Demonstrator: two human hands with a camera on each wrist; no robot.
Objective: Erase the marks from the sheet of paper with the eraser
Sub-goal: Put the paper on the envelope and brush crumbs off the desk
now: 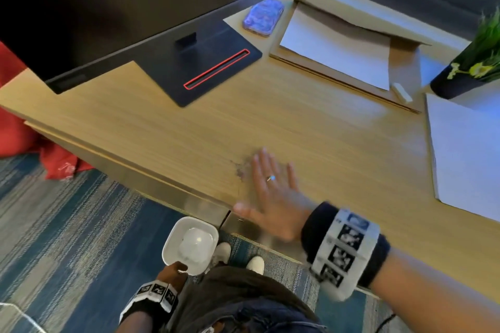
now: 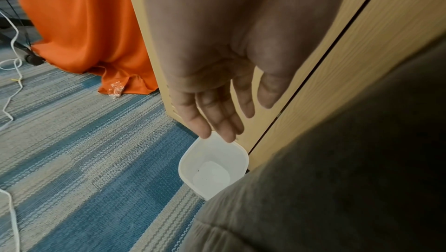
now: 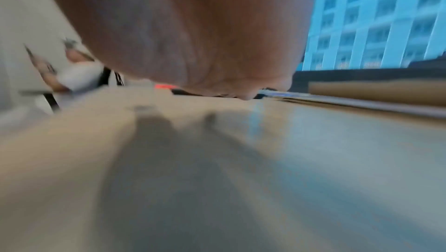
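A plain white sheet of paper (image 1: 338, 46) lay flat on brown cardboard toward two o'clock on the desk, no marks discernible. A small white block eraser (image 1: 402, 92) rested just off the sheet's near right corner.

Right hand (image 1: 273, 197) lies flat with fingers spread and straight; left hand (image 1: 173, 272) hangs low, fingers extended downward.
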